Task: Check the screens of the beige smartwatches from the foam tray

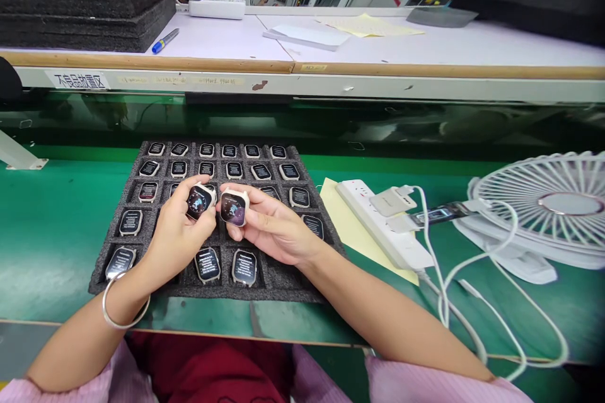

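Observation:
My left hand [182, 227] pinches a smartwatch without a strap, its dark screen [199, 200] lit with a small blue-white picture. Close beside it, my right hand [278, 227] grips a second smartwatch [234, 208] by its edges, screen facing up and showing a similar lit picture. Whether the two watch cases touch I cannot tell. Both hands are above a black foam tray [278, 289] with square pockets. Most visible pockets hold a watch case with white text on its screen, such as the watch [244, 266] near the front. My hands and forearms cover some pockets.
Right of the tray, a white power strip [378, 227] with chargers lies on yellow paper [335, 192]. White cables [449, 289] loop beside a white fan [543, 208]. Behind, a raised shelf [401, 50] carries a blue pen [165, 41], papers [307, 36] and stacked foam [85, 6].

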A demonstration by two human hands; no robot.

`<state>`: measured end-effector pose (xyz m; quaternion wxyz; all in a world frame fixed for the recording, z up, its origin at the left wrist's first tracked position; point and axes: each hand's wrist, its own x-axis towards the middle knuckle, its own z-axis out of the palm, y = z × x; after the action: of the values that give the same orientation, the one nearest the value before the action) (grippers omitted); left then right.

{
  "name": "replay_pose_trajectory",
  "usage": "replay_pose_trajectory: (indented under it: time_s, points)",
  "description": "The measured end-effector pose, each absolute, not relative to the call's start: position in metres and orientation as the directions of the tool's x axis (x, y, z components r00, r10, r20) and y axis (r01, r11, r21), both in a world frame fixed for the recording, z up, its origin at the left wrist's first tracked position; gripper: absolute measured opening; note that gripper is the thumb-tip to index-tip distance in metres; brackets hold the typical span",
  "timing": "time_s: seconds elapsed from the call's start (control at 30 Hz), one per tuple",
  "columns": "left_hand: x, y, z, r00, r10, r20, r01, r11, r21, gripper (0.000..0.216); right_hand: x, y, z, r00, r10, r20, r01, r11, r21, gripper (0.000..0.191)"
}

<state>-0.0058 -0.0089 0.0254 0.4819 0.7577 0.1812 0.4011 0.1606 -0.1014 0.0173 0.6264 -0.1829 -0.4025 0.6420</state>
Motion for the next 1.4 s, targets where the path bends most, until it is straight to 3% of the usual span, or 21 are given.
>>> replay_pose_trajectory:
  time_s: [0.23,0.33,0.63,1.0,1.4]
  points:
    - [-0.006,-0.002,0.021,0.655,0.733,0.186,-0.259,-0.014,0.966,0.068,0.165,-0.093,0.010,-0.069,0.987,0.145,-0.683,0.059,-0.728,0.077]
    - [-0.006,-0.002,0.021,0.661,0.734,0.156,-0.292,0.061,0.954,0.071,0.168,-0.091,0.008,-0.025,0.990,0.142,-0.637,0.094,-0.765,0.081]
    - [-0.005,-0.003,0.026,0.709,0.664,0.235,-0.343,0.034,0.939,0.047,0.170,-0.092,0.010,0.039,0.971,0.237,-0.522,0.222,-0.824,0.049]
    - [-0.005,-0.006,0.027,0.710,0.642,0.289,-0.348,-0.036,0.937,0.030,0.167,-0.093,0.005,0.034,0.956,0.291,-0.428,0.277,-0.860,0.042]
    - [-0.005,-0.005,0.027,0.711,0.659,0.245,-0.315,-0.013,0.949,0.032,0.168,-0.094,0.003,0.045,0.954,0.296,-0.399,0.289,-0.870,0.034]
